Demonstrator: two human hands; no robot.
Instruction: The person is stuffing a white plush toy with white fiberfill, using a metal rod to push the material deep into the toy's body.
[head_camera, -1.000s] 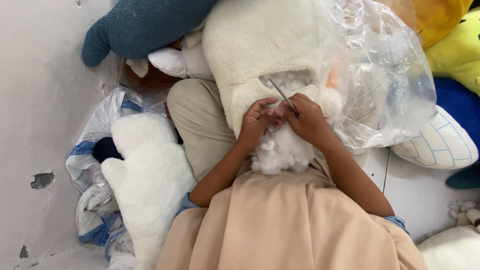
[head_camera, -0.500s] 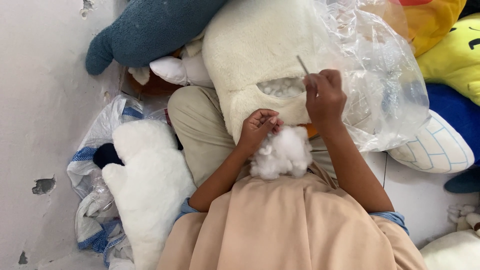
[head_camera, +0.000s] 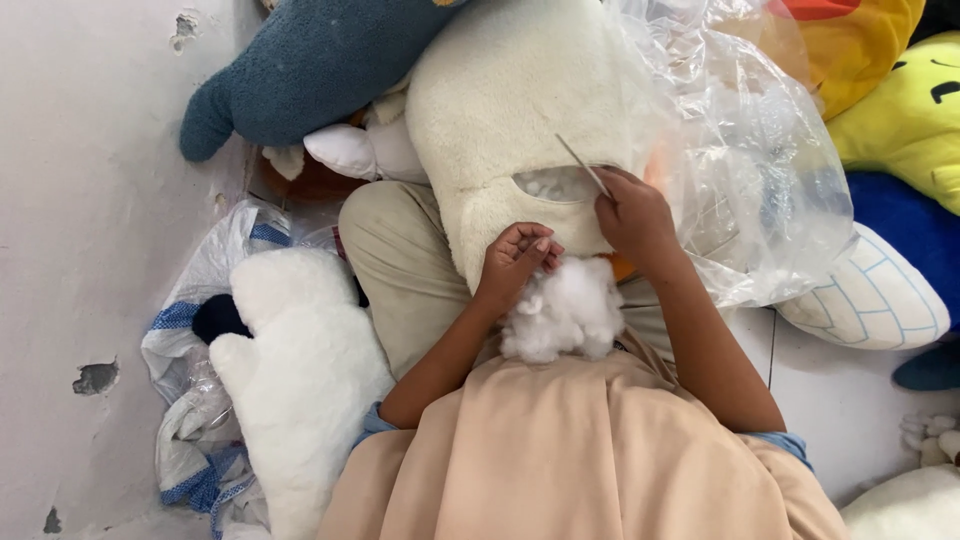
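Our right hand (head_camera: 632, 215) has come back down to the opening of the cream plush toy (head_camera: 520, 110), fingers pinching a thin stick (head_camera: 583, 166), seemingly to tamp filling in. Our left hand (head_camera: 515, 262), fingers curled on the stuffing clump (head_camera: 565, 310) just below that opening, feeds it. A clear plastic bag (head_camera: 760, 170) crowds the toy's right side.

Plastic bag (head_camera: 760, 150) crowds the right — plush opening (head_camera: 555, 184) stays reachable

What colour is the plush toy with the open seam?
Cream white, seen in the head view: the plush toy lies on the lap, white stuffing showing through the gap.
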